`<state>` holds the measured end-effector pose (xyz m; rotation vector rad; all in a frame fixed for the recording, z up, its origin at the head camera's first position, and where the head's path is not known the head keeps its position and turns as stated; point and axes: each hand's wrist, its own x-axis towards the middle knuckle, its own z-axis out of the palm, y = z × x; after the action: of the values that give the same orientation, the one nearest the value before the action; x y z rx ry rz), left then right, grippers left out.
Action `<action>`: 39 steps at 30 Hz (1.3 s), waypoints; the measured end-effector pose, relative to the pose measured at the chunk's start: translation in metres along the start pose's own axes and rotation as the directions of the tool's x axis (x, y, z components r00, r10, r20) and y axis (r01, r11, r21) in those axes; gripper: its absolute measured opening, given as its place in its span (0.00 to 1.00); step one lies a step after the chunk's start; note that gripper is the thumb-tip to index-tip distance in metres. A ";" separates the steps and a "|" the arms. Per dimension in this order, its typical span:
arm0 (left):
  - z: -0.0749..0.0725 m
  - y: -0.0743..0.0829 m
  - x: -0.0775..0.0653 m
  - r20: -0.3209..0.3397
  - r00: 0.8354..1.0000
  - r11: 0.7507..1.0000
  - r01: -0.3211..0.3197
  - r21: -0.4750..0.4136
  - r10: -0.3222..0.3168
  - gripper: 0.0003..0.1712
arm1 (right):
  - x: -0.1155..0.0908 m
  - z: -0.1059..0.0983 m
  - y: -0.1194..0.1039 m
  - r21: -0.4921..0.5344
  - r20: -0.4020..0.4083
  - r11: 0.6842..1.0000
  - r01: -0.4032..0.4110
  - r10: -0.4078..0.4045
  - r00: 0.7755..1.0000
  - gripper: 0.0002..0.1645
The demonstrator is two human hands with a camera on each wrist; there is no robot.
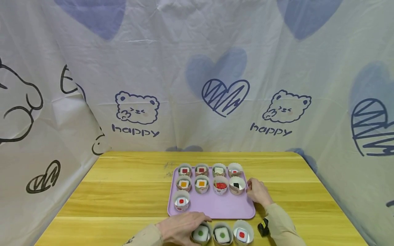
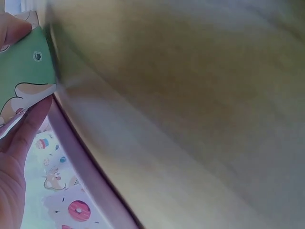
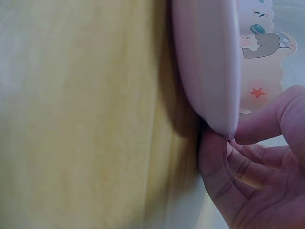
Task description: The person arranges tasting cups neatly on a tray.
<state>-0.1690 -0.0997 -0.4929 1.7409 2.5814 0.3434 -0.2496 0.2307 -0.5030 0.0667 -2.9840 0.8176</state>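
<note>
My left hand (image 1: 184,227) grips a patterned paper cup (image 1: 201,241) at the near front; inside is a white square piece with a green dot (image 1: 200,233). In the left wrist view, thumb and fingers hold a green-printed paper cup (image 2: 33,62). A lilac tray (image 1: 221,207) lies on the table, bearing several paper cups with small sushi-like pieces. My right hand (image 1: 260,193) is at the tray's right edge; in the right wrist view its thumb and fingers pinch the tray rim (image 3: 224,86) at a corner.
Two more cups, one with a green-dotted piece (image 1: 221,235) and one with a red-topped piece (image 1: 241,235), stand beside the held cup. A small black object (image 1: 263,228) is by my right sleeve. The wooden table (image 1: 123,191) reaches back to a printed cloth (image 1: 184,136).
</note>
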 end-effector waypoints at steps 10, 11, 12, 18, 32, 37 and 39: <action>-0.013 0.002 0.003 -0.048 0.996 0.997 0.074 0.039 -0.072 0.41 | 0.000 0.000 -0.001 0.003 0.012 1.000 -0.013 0.013 1.000 0.10; -0.015 0.001 0.004 -0.049 0.996 0.996 0.080 0.040 -0.078 0.41 | 0.000 0.000 -0.001 0.001 0.012 1.000 -0.013 0.013 1.000 0.10; -0.017 0.001 0.004 -0.048 0.995 0.996 0.086 0.037 -0.084 0.41 | 0.001 0.000 -0.001 -0.001 0.012 1.000 -0.014 0.014 1.000 0.10; -0.026 -0.001 0.007 -0.067 0.993 0.992 0.104 0.078 -0.099 0.41 | 0.001 0.000 -0.001 -0.005 0.016 1.000 -0.029 0.029 0.999 0.11; -0.045 -0.004 0.017 -0.060 0.986 0.977 0.165 0.135 -0.158 0.42 | 0.000 0.001 -0.001 0.005 0.021 1.000 -0.030 0.030 0.999 0.13; -0.051 -0.004 0.019 -0.071 0.978 0.964 0.203 0.173 -0.194 0.44 | 0.000 0.000 -0.001 0.005 0.016 1.000 -0.026 0.026 1.000 0.13; -0.053 -0.005 0.021 -0.070 0.976 0.962 0.217 0.167 -0.208 0.44 | 0.000 0.000 -0.001 0.007 0.015 1.000 -0.025 0.025 1.000 0.13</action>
<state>-0.1882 -0.0915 -0.4396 1.4948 2.8795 0.1654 -0.2491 0.2295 -0.5025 0.0352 -3.0018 0.8337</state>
